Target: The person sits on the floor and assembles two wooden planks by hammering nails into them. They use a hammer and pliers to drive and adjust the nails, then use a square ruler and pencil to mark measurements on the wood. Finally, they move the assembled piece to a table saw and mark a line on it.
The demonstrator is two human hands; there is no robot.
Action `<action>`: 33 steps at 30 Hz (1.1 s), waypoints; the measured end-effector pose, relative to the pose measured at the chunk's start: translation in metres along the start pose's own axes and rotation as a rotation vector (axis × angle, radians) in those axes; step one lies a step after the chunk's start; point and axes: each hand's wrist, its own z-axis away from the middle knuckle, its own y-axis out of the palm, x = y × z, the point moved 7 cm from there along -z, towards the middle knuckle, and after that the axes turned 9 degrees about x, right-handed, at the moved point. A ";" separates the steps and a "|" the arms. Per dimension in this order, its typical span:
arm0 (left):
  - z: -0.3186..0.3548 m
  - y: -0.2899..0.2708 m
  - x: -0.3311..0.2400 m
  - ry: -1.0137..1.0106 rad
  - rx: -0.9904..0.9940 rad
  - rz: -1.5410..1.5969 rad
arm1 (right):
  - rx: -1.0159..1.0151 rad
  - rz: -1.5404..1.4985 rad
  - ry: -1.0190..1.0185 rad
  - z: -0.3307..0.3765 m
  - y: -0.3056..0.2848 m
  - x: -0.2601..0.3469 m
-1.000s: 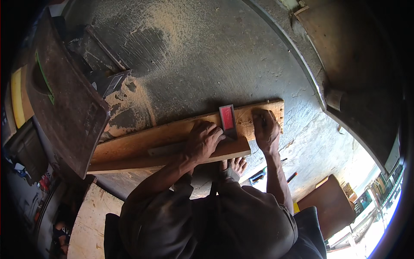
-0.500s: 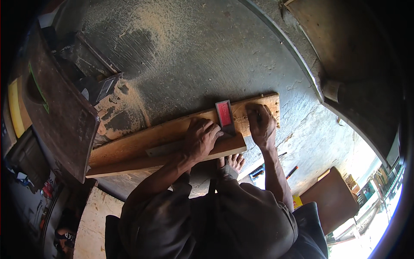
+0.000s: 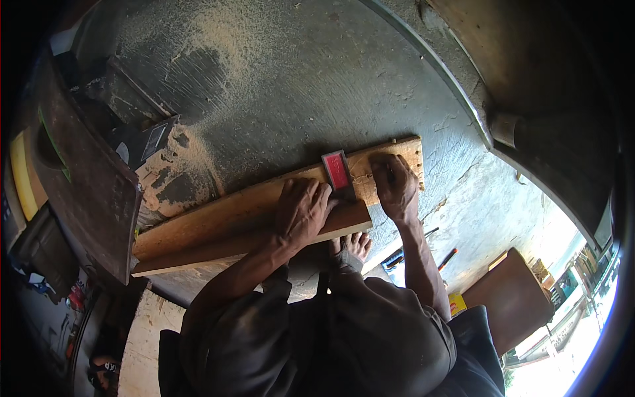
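Observation:
A square with a red-inset, grey-edged stock (image 3: pixel 338 171) lies across a long plank (image 3: pixel 390 152) near its right end. My left hand (image 3: pixel 303 210) is closed, its fingers curled at the lower part of the square and over a second, narrower wooden board (image 3: pixel 354 216). This board runs along the plank's near side. My right hand (image 3: pixel 395 187) rests on the plank's right end, just right of the square. Its fingers are folded in, and whatever they hold is hidden.
Sawdust (image 3: pixel 225 40) is scattered over the dark floor (image 3: pixel 278 99). A brown panel (image 3: pixel 86 178) stands on the left. My bare foot (image 3: pixel 357 245) is below the boards. An orange-handled tool (image 3: pixel 448 259) lies right of my right forearm, near a brown stool-like seat (image 3: pixel 509 301).
The whole view has shifted slightly. My left hand and the square have moved a little left. The metal blade that showed left of my left hand is no longer visible.

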 end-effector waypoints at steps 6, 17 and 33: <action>-0.002 -0.012 0.003 0.021 -0.077 0.115 | 0.002 0.002 -0.015 -0.001 0.000 0.000; -0.010 -0.009 0.004 0.045 0.067 0.135 | -0.016 -0.020 -0.023 -0.001 0.000 -0.002; -0.007 0.001 0.013 0.133 -0.038 0.240 | -0.057 -0.034 -0.032 0.002 0.002 -0.009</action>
